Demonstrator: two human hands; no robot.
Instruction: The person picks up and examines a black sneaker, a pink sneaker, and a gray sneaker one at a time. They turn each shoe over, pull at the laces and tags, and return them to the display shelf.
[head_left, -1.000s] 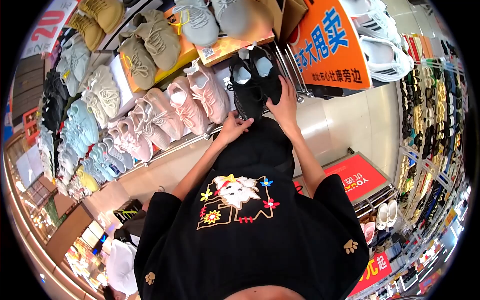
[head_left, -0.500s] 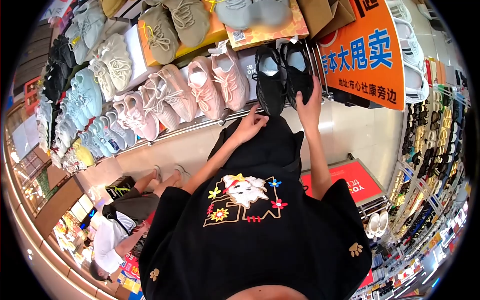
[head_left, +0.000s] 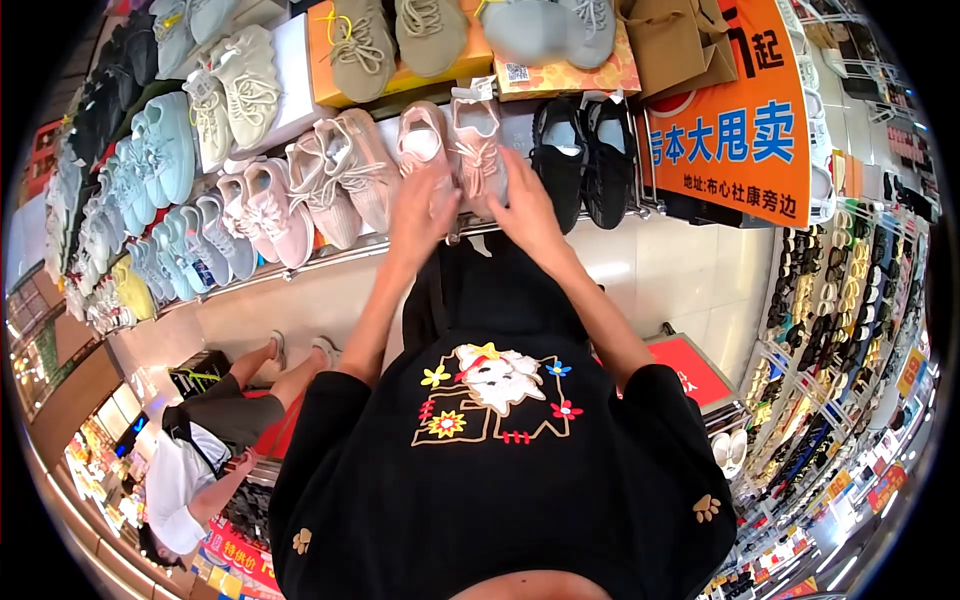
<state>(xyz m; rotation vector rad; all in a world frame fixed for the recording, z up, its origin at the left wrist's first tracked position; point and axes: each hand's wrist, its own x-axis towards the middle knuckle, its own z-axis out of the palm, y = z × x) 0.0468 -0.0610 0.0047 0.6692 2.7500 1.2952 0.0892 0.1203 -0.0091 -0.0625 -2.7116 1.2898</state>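
A pair of pale pink lace-up sneakers, the left sneaker (head_left: 422,143) and the right sneaker (head_left: 476,135), stands toe toward me on the rack's front row. My left hand (head_left: 424,212) is over the toe of the left sneaker; its fingers are smeared by motion. Along the outer side of the right sneaker lies my right hand (head_left: 530,208), fingers stretched out, thumb apart near the toe. Just right of that hand stands a pair of black knit sneakers, one black sneaker (head_left: 560,170) beside the other (head_left: 607,175).
More pink sneakers (head_left: 340,190) and light blue sneakers (head_left: 163,150) line the rack to the left. Behind are olive sneakers (head_left: 360,55) on an orange box. An orange sign (head_left: 730,130) hangs at right. A person in a white shirt (head_left: 175,490) is at lower left.
Both hands have moved left, my right hand leaving the black sneakers for the pink pair. The black sneakers now stand more evenly side by side. The view has shifted slightly.
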